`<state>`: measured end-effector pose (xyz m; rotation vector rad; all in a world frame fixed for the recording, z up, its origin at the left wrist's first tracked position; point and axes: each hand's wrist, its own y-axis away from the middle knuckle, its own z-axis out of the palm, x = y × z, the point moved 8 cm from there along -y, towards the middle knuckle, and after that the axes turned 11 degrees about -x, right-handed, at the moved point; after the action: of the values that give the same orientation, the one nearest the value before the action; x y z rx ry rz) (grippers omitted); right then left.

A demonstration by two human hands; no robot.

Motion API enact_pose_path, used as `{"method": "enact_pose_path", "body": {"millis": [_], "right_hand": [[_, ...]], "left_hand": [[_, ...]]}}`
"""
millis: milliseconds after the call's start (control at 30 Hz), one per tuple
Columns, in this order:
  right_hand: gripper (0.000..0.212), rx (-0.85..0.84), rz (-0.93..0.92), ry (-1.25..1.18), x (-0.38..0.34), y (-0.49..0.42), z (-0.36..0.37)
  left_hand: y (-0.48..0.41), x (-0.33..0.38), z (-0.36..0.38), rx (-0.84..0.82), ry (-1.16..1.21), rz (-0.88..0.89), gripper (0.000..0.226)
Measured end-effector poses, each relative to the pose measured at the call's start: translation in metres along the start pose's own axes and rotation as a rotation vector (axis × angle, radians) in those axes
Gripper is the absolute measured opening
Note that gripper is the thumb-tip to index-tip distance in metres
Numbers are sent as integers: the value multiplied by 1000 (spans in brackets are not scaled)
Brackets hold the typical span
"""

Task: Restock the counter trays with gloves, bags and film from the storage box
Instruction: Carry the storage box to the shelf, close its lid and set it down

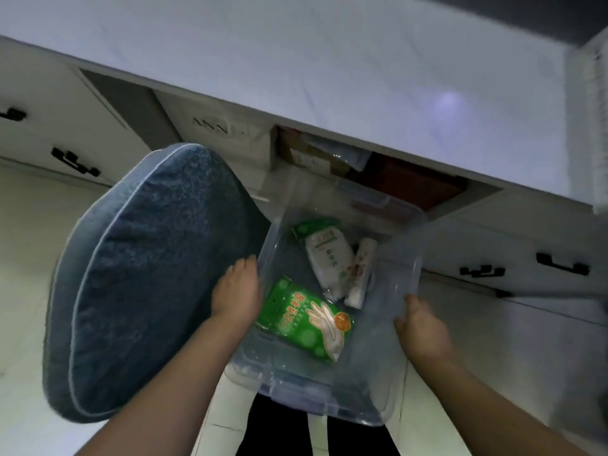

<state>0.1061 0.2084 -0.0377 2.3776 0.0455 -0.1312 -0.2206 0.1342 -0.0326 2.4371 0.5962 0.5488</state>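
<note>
Both arms reach forward, left grip point(235, 291) and right grip point(424, 327) curled.

- Dim, bluish, grainy overall.
- Soft glare spot on the countertop point(362, 77) at two o'clock.
- Wide-angle bending and blur toward edges, worst at four o'clock.

Clear storage box point(396, 258) (walls see-through), on its bottom a green glove pack point(306, 319), white pack point(325, 258) and roll point(360, 274).

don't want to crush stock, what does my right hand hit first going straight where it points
The right hand grips the clear box's wall, so that comes first; beyond it, likely the white roll, depth unclear.
</note>
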Motion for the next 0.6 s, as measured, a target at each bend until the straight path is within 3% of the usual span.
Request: {"method": "enact_pose_path", "body": {"millis": [100, 200, 333, 600], "right_hand": [[29, 80, 130, -204, 10, 0, 8], [32, 15, 225, -375, 21, -4, 29], [30, 17, 266, -475, 31, 4, 38], [19, 67, 302, -661, 82, 58, 47]], "left_hand": [[-10, 0, 13, -73, 43, 3, 47], [-15, 1, 20, -86, 72, -5, 46], [-16, 1, 18, -80, 143, -34, 19], [5, 30, 29, -58, 85, 29, 9]]}}
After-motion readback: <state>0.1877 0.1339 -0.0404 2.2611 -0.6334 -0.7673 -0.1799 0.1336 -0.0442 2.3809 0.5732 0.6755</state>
